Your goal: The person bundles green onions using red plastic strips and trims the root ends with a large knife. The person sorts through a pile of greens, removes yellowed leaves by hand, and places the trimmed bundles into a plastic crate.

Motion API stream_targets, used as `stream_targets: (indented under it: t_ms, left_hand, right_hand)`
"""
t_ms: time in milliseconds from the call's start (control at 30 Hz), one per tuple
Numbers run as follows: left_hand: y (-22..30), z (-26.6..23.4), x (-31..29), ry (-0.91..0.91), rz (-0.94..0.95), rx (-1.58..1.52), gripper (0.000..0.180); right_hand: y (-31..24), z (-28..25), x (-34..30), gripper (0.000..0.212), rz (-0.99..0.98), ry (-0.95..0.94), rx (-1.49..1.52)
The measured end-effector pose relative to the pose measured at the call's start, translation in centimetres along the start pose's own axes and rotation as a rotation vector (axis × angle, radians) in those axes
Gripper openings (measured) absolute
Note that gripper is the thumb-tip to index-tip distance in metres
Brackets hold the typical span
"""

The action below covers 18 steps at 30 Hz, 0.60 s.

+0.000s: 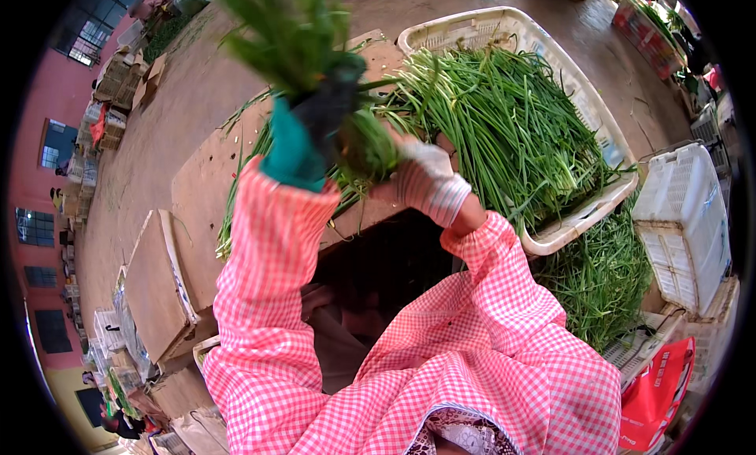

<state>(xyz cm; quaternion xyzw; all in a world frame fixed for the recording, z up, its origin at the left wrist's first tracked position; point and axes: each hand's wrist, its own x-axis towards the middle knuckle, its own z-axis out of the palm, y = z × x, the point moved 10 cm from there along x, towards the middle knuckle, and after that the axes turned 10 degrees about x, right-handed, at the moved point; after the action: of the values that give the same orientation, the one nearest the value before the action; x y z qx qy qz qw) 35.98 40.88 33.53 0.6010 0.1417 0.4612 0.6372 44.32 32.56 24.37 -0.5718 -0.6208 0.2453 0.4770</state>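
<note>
My left hand, in a black glove with a green cuff, is raised over the board and closed round a bunch of garlic chives. The leafy tops stick up past the hand, smeared by motion. Below the fist the bunch's other end bends toward my right hand, in a pale striped knit glove. Its thumb and fingers lie on either side of that end, closed on it; the fingertips are blurred. More loose garlic chives lie heaped beside my right hand, filling a white plastic crate.
A brown board lies under my hands, with stray stalks along it. Green trimmings are piled below the crate. White crates and a red bag stand at the right. Cardboard leans at the left.
</note>
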Motion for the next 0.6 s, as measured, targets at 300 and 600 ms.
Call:
stream_targets:
  t_ms: [300, 600]
  left_hand:
    - [8.8, -3.3, -11.3, 0.057, -0.084, 0.037, 0.024]
    - [15.2, 14.8, -8.0, -0.311, 0.075, -0.425, 0.020]
  right_hand:
    - [9.0, 7.0, -18.5, 0.012, 0.539, -0.213, 0.209]
    - [2.8, -17.0, -27.5, 0.074, 0.360, 0.501, 0.508]
